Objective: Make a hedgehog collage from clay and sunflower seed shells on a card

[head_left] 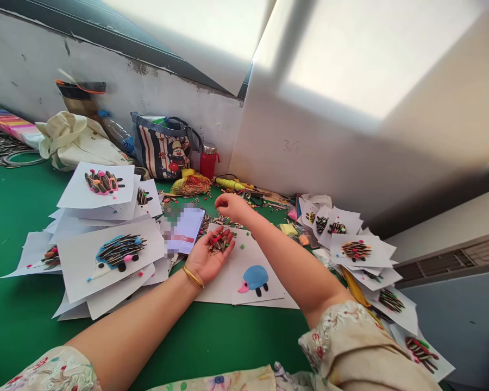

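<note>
My left hand is palm up with its fingers slightly curled, cradling a small heap of striped sunflower seeds with a few red bits among them. Beyond it, my right hand hovers with fingers bent inward and pressed together; whatever they pinch, if anything, is hidden. Under both arms lies a white paper sheet carrying a blue clay hedgehog with a pink snout and black feet. No seeds stick out of its body. Small green balls dot the sheet's upper part.
Paper stacks with seed-covered hedgehogs stand at left and right. A lit phone lies beside my left hand. Along the wall are a striped bag, a red bottle, a yellow glue gun and scattered seeds.
</note>
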The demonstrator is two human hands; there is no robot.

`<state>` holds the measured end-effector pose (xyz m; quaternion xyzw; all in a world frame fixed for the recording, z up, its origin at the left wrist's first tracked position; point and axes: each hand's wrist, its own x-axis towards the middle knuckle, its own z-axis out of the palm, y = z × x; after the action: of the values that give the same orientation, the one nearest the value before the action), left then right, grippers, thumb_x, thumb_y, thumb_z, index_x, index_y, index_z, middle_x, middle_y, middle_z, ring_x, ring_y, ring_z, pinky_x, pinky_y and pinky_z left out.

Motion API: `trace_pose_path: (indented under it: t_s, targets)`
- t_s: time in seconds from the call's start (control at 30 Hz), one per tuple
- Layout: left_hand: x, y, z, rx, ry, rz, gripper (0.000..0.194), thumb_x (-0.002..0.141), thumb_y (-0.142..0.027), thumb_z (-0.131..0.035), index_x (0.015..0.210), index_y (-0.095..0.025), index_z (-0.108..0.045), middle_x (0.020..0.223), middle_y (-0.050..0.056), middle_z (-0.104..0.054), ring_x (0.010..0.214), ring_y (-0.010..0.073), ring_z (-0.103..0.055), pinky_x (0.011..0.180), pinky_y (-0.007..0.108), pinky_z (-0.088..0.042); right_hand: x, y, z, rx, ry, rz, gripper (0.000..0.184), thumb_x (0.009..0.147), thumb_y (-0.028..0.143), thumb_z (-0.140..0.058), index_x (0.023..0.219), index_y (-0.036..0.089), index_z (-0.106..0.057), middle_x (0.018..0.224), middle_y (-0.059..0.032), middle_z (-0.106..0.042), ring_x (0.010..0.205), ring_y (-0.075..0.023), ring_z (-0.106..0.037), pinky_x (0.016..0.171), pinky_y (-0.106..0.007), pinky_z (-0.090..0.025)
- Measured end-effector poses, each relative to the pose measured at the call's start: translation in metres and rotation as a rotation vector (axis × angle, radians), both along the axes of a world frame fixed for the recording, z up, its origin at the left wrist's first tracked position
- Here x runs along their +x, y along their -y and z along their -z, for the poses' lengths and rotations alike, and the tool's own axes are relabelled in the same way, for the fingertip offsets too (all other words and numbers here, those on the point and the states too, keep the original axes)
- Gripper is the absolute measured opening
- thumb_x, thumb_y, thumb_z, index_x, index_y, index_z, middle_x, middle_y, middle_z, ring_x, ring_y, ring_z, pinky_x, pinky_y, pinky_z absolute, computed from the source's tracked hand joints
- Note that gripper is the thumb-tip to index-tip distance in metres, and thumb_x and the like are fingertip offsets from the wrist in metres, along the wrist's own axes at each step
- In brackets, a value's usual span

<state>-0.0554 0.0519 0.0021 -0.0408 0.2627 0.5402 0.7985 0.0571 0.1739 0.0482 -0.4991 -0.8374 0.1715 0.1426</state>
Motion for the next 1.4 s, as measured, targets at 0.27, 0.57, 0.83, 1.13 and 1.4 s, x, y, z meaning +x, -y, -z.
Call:
trace_pose_path:
  t_s: [0.27, 0.57, 0.83, 1.13, 1.4]
  targets:
    - [0.003, -0.005, 0.003, 0.099, 0.096, -0.054, 0.026, 0.096, -0.012, -0.042, 0.096, -0.016, -0.067, 0.082, 0.006, -0.072, 0.076, 0.0173, -0.07, 0.071, 0.032, -0.06, -0.006, 0.076, -0.02, -0.008, 0.006, -0.284, 0.012, 0.082, 0.014, -0.065, 0.087, 0.02, -0.074, 0.092, -0.002, -0.067, 0.091, -0.0159, -0.059, 0.076, -0.025, -0.043]
    - [0.001, -0.004, 0.005, 0.121, 0.074, -0.01, 0.025, 0.095, -0.013, -0.043, 0.101, -0.015, -0.068, 0.089, 0.008, -0.074, 0.083, 0.021, -0.072, 0.078, 0.04, -0.061, 0.005, 0.091, -0.045, -0.204, -0.163, -0.062, 0.021, 0.09, 0.02, -0.053, 0.088, 0.021, -0.073, 0.087, 0.0019, -0.071, 0.081, -0.0127, -0.062, 0.07, -0.023, -0.044]
    - [0.0, 0.001, 0.001, 0.054, 0.045, 0.045, 0.021, 0.096, -0.017, -0.045, 0.093, -0.012, -0.066, 0.089, 0.012, -0.071, 0.086, 0.0222, -0.072, 0.082, 0.044, -0.061, 0.041, 0.091, -0.024, -0.209, -0.498, 0.068, 0.025, 0.094, 0.025, -0.047, 0.1, 0.019, -0.07, 0.101, -0.0021, -0.072, 0.092, -0.0136, -0.065, 0.08, -0.025, -0.051]
    - [0.002, -0.002, 0.001, 0.004, -0.003, 0.03, 0.023, 0.097, -0.019, -0.043, 0.093, -0.012, -0.065, 0.09, 0.012, -0.07, 0.086, 0.0222, -0.072, 0.079, 0.043, -0.061, 0.131, 0.122, 0.038, 0.056, -0.146, 0.277, 0.041, 0.086, 0.005, -0.044, 0.115, 0.019, -0.07, 0.123, -0.0087, -0.067, 0.118, -0.0199, -0.058, 0.106, -0.038, -0.043]
    - [0.008, 0.002, 0.003, 0.046, -0.048, 0.045, 0.019, 0.095, -0.016, -0.046, 0.093, -0.013, -0.065, 0.091, 0.011, -0.069, 0.084, 0.0203, -0.072, 0.081, 0.041, -0.06, 0.146, 0.159, 0.086, 0.137, -0.041, 0.287, 0.061, 0.08, -0.003, -0.039, 0.131, 0.023, -0.062, 0.142, -0.0069, -0.055, 0.135, -0.0183, -0.045, 0.115, -0.041, -0.036]
